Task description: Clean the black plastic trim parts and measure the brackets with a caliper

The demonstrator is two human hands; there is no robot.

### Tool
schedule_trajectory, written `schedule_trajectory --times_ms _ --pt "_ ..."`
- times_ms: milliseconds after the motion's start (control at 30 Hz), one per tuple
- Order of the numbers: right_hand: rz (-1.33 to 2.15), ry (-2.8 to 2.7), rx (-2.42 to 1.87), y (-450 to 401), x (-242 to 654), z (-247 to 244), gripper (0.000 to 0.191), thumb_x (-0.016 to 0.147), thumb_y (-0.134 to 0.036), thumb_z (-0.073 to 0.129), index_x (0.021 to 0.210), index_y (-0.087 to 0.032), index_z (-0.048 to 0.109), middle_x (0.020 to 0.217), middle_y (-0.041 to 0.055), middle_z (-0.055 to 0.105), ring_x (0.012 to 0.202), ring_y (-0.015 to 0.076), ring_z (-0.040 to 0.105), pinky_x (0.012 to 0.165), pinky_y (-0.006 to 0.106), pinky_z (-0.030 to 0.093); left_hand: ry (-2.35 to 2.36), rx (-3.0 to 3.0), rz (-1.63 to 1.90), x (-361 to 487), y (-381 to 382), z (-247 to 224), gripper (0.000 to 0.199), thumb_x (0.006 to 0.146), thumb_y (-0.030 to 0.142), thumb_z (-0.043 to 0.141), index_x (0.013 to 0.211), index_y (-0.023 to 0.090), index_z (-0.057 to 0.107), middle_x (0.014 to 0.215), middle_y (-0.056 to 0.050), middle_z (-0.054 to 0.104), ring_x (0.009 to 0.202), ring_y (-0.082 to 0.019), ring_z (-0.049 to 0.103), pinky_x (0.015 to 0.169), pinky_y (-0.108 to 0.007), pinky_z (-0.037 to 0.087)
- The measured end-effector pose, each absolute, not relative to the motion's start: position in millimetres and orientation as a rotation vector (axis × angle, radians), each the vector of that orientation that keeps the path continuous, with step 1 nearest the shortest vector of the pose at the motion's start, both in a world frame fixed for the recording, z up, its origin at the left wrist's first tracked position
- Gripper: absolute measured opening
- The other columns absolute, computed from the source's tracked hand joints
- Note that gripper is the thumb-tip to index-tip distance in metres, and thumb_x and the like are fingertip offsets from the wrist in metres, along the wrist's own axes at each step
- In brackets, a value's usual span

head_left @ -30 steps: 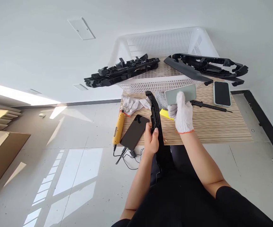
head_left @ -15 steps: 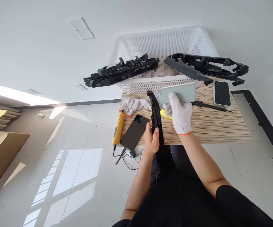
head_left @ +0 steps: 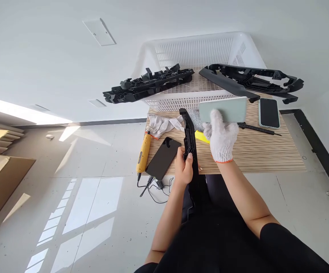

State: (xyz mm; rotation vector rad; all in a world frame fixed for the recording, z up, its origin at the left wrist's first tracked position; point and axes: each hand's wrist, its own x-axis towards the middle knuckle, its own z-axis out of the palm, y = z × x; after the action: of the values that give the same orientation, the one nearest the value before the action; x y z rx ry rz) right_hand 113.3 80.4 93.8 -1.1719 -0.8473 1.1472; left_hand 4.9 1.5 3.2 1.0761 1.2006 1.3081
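Observation:
My bare left hand [head_left: 184, 168] is closed around a long black plastic trim piece [head_left: 190, 132], which stands up over the table's front edge and runs down to my lap. My right hand [head_left: 222, 138], in a white knitted glove with an orange cuff, grips a pale green flat rectangular block [head_left: 232, 109]. The thumb lies on the block's face; the other fingers are partly hidden behind it. The block is held above the table, to the right of the trim piece and apart from it. Partly behind my gloved hand lies a yellow object [head_left: 202, 137].
A white basket [head_left: 192, 49] stands at the back with black plastic parts [head_left: 150, 86] and black frames [head_left: 249, 81] across it. On the striped table [head_left: 266, 155] lie a yellow corded tool [head_left: 144, 153], a black phone [head_left: 163, 158], another phone [head_left: 269, 113], a glove [head_left: 161, 125] and black calipers [head_left: 259, 129].
My gloved right hand has shifted slightly right with the green block, showing more of the yellow object. My left hand keeps its hold on the trim piece. The view has shifted slightly.

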Motion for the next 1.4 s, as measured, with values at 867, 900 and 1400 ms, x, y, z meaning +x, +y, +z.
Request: schedule_trajectory --times_ms 867,900,1400 --pt "1.515 -0.916 -1.060 69 122 85 0.038 0.076 -0.051 0.077 0.088 -0.018 0.062 0.066 -0.0027 0.055 0.049 0.0056 0.043 0.040 0.019 0.033 1.202 1.011 1.349 5 1 3 0.035 0.097 0.058 0.048 0.094 0.026 0.034 0.052 0.009 0.058 0.039 -0.014 0.056 0.040 -0.024 0.044" --pt "1.573 -0.925 -1.050 69 123 85 0.038 0.074 -0.050 0.078 0.084 -0.018 0.061 0.062 -0.0036 0.051 0.048 0.0057 0.042 0.039 0.019 0.031 1.191 0.990 1.355 5 1 3 0.035 0.097 0.059 0.048 0.094 0.027 0.033 0.052 0.009 0.057 0.038 -0.014 0.055 0.039 -0.024 0.042" --pt "1.603 -1.109 -1.025 63 124 82 0.043 0.073 -0.052 0.079 0.094 -0.016 0.066 0.074 0.0007 0.062 0.054 0.0069 0.049 0.044 0.019 0.040 1.261 1.066 1.331 6 1 4 0.038 0.096 0.061 0.047 0.098 0.026 0.036 0.053 0.008 0.057 0.041 -0.017 0.059 0.043 -0.028 0.047"
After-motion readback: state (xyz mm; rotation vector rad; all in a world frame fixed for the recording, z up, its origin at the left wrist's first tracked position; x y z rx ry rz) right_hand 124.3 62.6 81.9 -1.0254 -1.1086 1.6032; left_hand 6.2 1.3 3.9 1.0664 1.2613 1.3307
